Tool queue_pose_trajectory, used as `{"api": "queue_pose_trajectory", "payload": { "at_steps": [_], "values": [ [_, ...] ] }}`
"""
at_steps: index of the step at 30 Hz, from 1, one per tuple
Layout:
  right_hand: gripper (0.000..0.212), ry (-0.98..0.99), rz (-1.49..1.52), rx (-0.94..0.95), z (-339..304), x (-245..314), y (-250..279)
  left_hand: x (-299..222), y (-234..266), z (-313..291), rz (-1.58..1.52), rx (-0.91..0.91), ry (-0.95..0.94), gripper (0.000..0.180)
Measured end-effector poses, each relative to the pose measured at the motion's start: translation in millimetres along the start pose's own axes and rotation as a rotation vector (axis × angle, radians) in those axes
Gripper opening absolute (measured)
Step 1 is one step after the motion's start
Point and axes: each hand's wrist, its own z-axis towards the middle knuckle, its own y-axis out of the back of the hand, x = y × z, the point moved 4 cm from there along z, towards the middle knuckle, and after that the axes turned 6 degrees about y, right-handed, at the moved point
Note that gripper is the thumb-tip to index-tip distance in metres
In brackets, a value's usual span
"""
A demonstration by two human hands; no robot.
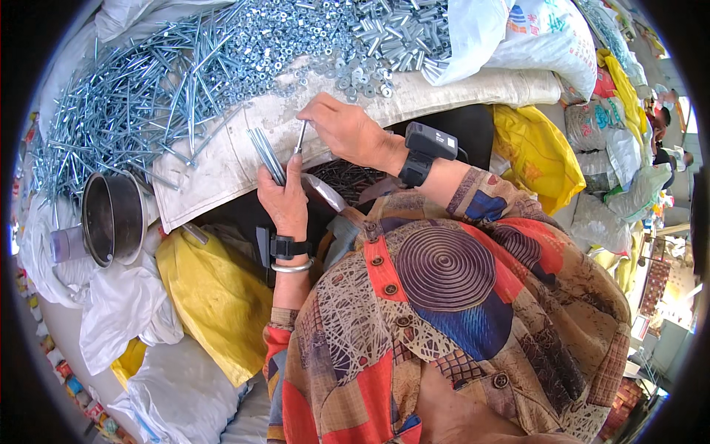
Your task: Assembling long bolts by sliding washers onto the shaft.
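Closed around a small bundle of long thin metal rods (265, 154), my left hand (285, 203) is over the near edge of a pale cloth (211, 166). The bundle slants up and to the left. My right hand (346, 135) pinches the upper end of a single metal rod (301, 138), whose lower end meets the left thumb and fingers. Beyond my hands lie loose washers (360, 76), a heap of nuts (285, 37) and a pile of short metal sleeves (403, 33). Many more long rods (126, 111) are heaped at the left.
A round metal pot (115, 220) lies tilted at the left edge of the cloth. Yellow sacks (214, 288) (538, 159) flank my arms. A filled white sack (547, 44) is at the far right, and white bags (181, 385) lie at the lower left.
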Motion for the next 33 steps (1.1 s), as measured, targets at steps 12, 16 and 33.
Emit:
{"api": "queue_pose_trajectory", "payload": {
  "at_steps": [12, 16, 33],
  "values": [
    [0.014, -0.057, -0.116, -0.057, 71.5, -106.1, -7.1, -6.7, -1.2, -1.0, -0.329, 0.089, 0.234, 0.029],
    [0.010, -0.111, -0.304, -0.024, 78.9, -112.8, -30.1, -7.2, -1.2, -1.9, -0.315, 0.101, 0.234, 0.031],
    [0.025, -0.191, 0.329, 0.033, 45.0, -33.2, 22.0, -11.1, -7.2, -6.5, -0.473, 0.132, 0.325, 0.025]
  ]
}}
